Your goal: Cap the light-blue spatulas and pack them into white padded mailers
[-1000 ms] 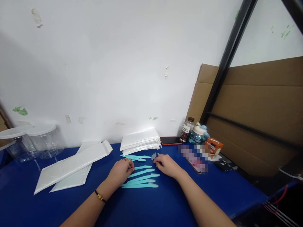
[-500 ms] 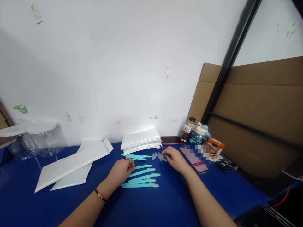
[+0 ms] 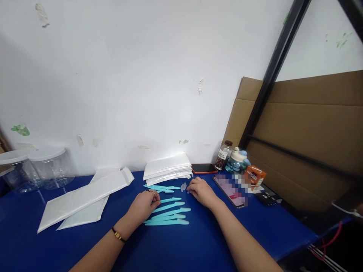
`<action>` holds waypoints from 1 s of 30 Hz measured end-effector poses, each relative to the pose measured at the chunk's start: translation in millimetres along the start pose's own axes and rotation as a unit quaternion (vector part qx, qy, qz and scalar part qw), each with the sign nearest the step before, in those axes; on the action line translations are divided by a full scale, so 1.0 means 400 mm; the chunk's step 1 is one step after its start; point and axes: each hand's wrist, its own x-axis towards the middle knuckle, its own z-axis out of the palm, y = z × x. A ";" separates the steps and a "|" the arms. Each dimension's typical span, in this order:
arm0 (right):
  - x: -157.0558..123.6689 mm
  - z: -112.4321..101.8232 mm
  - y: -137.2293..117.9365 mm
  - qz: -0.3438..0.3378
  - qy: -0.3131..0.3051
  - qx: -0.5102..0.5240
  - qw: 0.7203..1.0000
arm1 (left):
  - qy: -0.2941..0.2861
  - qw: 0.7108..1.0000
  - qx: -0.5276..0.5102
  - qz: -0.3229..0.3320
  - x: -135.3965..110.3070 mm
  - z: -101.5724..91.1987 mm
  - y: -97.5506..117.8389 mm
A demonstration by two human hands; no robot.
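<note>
Several light-blue plastic sticks (image 3: 170,215) lie in a row on the blue table (image 3: 181,245). My left hand (image 3: 145,206) rests on their left ends, fingers curled over them. My right hand (image 3: 200,190) lies just right of a few small clear plastic caps (image 3: 183,186), its fingers bent down onto the table beside them. What the fingertips pinch, if anything, is hidden. More blue sticks (image 3: 161,187) lie further back.
A stack of white padded envelopes (image 3: 167,168) sits near the wall, and two long ones (image 3: 85,196) lie at left. Clear jars (image 3: 42,168) stand far left. Two phones (image 3: 204,168), bottles (image 3: 236,160) and an orange box (image 3: 255,176) are at right, before cardboard (image 3: 309,124).
My right hand went right toward the phone, then came back left next to the clear caps. My left hand stayed on the blue sticks.
</note>
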 end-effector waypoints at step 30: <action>-0.016 0.022 -0.039 0.071 -0.014 0.284 0.956 | -0.014 1.000 0.005 0.013 -0.004 -0.014 0.000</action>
